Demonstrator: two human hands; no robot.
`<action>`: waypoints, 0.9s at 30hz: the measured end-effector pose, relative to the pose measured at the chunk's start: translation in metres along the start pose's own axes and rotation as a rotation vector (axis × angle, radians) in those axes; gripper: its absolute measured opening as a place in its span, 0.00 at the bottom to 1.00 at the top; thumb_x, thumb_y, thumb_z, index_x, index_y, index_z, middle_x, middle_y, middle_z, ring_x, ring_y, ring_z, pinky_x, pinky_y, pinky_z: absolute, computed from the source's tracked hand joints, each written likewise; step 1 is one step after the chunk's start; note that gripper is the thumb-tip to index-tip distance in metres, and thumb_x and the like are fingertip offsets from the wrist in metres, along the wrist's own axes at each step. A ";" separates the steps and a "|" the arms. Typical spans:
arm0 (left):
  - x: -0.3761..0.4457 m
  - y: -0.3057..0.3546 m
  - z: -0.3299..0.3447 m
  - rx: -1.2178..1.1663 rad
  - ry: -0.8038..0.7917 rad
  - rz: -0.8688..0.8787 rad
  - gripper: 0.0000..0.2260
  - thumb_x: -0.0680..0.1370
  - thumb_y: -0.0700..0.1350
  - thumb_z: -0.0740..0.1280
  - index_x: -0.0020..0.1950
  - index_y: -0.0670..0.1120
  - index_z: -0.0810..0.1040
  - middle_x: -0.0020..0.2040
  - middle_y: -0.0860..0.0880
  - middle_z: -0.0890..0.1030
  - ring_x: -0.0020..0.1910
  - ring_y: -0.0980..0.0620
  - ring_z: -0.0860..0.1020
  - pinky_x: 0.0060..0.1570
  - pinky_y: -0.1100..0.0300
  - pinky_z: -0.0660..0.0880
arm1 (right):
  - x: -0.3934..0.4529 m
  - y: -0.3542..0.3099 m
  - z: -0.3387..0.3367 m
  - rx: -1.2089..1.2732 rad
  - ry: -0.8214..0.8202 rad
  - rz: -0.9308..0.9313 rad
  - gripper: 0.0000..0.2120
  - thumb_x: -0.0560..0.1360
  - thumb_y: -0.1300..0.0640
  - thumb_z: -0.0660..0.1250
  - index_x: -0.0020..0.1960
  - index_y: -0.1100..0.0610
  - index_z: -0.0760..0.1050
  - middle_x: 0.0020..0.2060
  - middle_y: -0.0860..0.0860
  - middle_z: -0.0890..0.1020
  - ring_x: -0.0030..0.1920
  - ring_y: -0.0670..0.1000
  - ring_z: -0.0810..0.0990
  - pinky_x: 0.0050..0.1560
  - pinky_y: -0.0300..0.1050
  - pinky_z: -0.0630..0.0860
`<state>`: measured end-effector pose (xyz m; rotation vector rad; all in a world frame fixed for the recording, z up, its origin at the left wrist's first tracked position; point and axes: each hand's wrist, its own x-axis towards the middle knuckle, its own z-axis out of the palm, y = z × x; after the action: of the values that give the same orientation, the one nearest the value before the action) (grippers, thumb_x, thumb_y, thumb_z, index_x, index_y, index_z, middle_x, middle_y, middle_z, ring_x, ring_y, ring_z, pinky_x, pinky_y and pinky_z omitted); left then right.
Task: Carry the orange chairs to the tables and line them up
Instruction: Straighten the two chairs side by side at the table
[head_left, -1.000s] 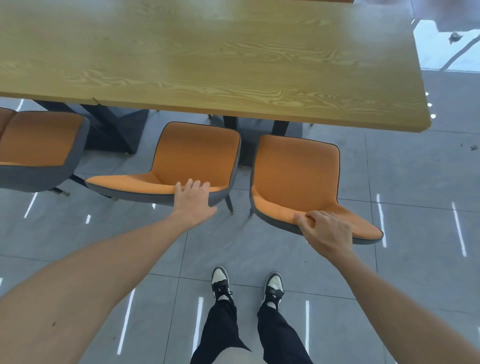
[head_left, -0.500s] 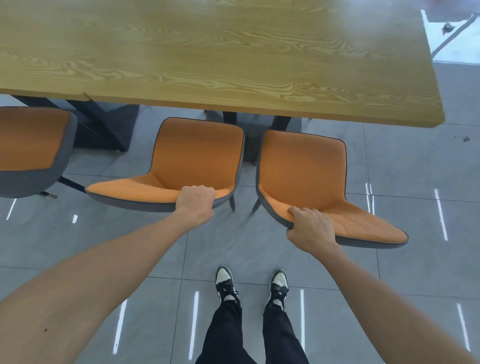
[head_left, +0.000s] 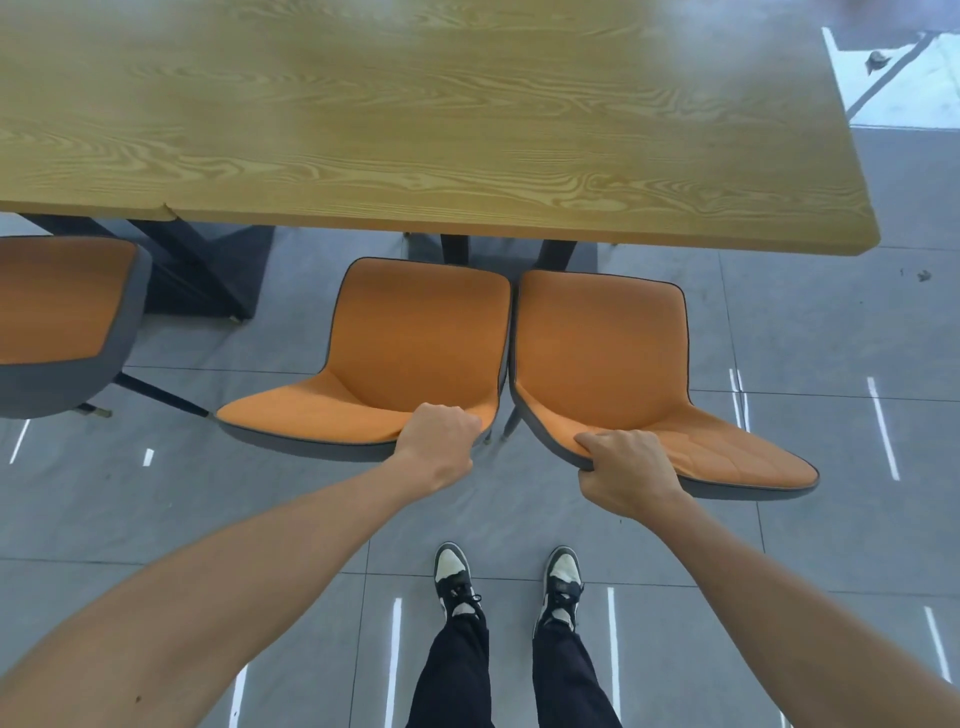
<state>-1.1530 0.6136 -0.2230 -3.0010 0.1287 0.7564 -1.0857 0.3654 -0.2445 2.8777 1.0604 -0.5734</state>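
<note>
A glossy grey tiled floor (head_left: 810, 332), streaked with thin white light reflections, carries three orange upholstered chairs with grey shells: one at nine o'clock (head_left: 57, 312), two side by side at centre (head_left: 415, 353) (head_left: 602, 358). The long wood-grain table (head_left: 415, 130) stands at twelve o'clock; black-and-white sneakers (head_left: 454, 577) stand at six o'clock.

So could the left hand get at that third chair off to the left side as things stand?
Probably not yet: the left hand is shut on the middle chair, and the third chair stands apart from it. Open floor lies between.
</note>
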 end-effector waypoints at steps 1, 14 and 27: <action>-0.001 0.002 0.000 0.001 0.000 -0.003 0.05 0.73 0.39 0.65 0.40 0.47 0.70 0.36 0.49 0.76 0.32 0.47 0.72 0.35 0.55 0.65 | -0.001 0.001 0.001 0.006 0.010 -0.010 0.04 0.61 0.55 0.64 0.33 0.54 0.70 0.25 0.50 0.76 0.26 0.58 0.71 0.26 0.45 0.68; 0.009 0.014 -0.012 -0.068 -0.011 -0.115 0.07 0.73 0.38 0.66 0.41 0.47 0.70 0.37 0.48 0.78 0.34 0.47 0.72 0.37 0.56 0.66 | 0.004 0.007 -0.003 -0.005 0.010 -0.040 0.07 0.59 0.56 0.65 0.32 0.54 0.66 0.23 0.49 0.73 0.23 0.55 0.64 0.25 0.43 0.58; 0.021 0.029 -0.024 -0.165 0.039 -0.149 0.12 0.76 0.37 0.66 0.38 0.47 0.66 0.36 0.48 0.75 0.35 0.46 0.73 0.39 0.55 0.69 | -0.001 0.011 -0.007 0.019 0.006 -0.064 0.10 0.58 0.57 0.63 0.31 0.53 0.60 0.21 0.46 0.64 0.22 0.54 0.60 0.25 0.40 0.48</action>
<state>-1.1260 0.5818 -0.2123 -3.1353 -0.1631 0.7280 -1.0768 0.3570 -0.2385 2.8725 1.1574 -0.5813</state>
